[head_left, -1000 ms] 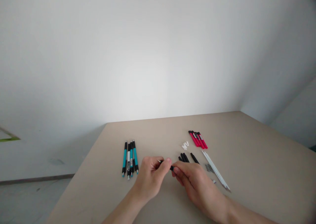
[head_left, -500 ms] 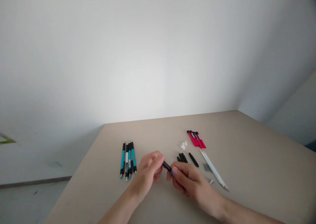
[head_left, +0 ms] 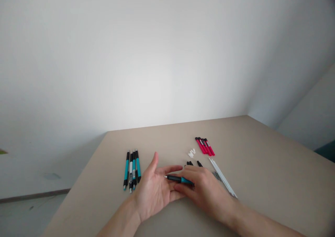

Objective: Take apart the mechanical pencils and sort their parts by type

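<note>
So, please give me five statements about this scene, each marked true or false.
1. The right hand holds a slim black-and-turquoise pen. True.
2. The left hand is a closed fist. False: the left hand is open.
3. The long white rods lie on the beige table. True.
4. All four slim pens at left have turquoise barrels. False: one of these pens is white-barrelled.
5. The flat pink-and-black pieces lie beyond the right hand. True.

The beige table carried on its left side four pens, lying close together. On the right there lay small white pieces, red barrels, white rods, grey pieces and partly hidden black pieces.
</note>
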`<control>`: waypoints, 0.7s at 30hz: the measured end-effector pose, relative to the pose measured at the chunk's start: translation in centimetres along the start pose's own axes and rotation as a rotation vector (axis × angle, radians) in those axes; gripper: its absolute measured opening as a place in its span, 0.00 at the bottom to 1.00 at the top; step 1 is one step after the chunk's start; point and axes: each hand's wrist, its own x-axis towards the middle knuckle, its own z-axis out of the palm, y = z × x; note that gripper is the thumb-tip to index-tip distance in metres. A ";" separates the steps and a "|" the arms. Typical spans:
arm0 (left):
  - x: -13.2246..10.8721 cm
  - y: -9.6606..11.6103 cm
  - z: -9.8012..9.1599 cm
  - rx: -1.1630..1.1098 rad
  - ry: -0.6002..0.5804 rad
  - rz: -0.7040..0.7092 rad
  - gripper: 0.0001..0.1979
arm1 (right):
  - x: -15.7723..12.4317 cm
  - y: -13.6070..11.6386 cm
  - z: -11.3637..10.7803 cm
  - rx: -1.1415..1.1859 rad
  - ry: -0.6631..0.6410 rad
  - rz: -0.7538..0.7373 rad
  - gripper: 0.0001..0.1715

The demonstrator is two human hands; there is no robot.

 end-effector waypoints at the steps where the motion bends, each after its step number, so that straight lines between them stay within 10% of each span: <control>1: 0.0 0.1 0.0 0.014 0.005 0.001 0.36 | 0.0 0.0 -0.2 0.007 0.003 -0.027 0.10; 10: 0.2 0.8 -0.2 0.140 0.123 0.071 0.37 | 1.6 3.4 -6.2 -0.059 0.139 0.256 0.11; 21: 0.7 0.9 -1.3 0.159 0.171 0.146 0.25 | 0.6 5.0 -7.8 0.001 -0.339 0.232 0.03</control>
